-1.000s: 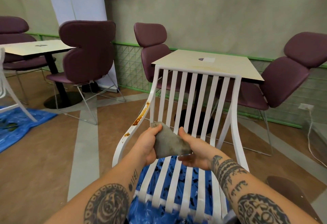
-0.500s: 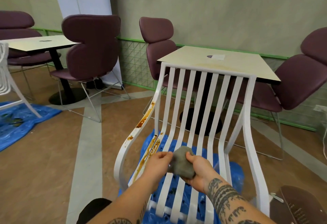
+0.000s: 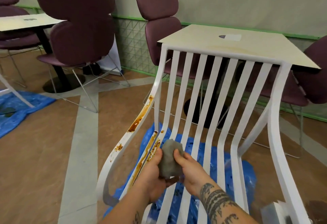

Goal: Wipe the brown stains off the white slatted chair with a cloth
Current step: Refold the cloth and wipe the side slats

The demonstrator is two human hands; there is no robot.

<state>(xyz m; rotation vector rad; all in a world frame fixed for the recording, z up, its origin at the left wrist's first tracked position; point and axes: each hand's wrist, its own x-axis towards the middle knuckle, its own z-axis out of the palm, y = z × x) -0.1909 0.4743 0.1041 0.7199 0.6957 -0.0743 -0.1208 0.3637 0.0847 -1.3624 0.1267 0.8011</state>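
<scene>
Café floor (image 3: 44, 153) of brown boards with pale grey bands fills the ground, with purple padded chairs (image 3: 77, 29) and a cream surface (image 3: 230, 46) set along the far wall. At the far left a blue sheet (image 3: 23, 110) lies on the floor. Left of centre, the white slatted chair (image 3: 221, 99) faces the viewer, standing on a second blue sheet (image 3: 247, 179).

Its left armrest (image 3: 134, 131) is the dirtiest part in view: brown stains (image 3: 139, 117) run in a long streak down it, from far and right toward near and left, following the curve of the rail. A second streak (image 3: 150, 151) runs along the left edge of the seat and the leftmost slat, parallel to the first and just inside it. The remaining slats to the right appear clean.

The left hand (image 3: 152, 176) and the right hand (image 3: 189, 169) meet over the near left part of the seat, both closed around a bunched grey cloth (image 3: 170, 160), fingers and thumbs pinching it from either side. The cloth seems held just above the slats; whether it touches them cannot be told.

Relation governing the coming move, as a judgement: the stains lie immediately left of the cloth, the inner streak almost touching the left hand, the armrest streak a little farther left and away. The left hand is the nearer one. A wipe would best travel along the streaks' long axis, near to far, rather than across it.
</scene>
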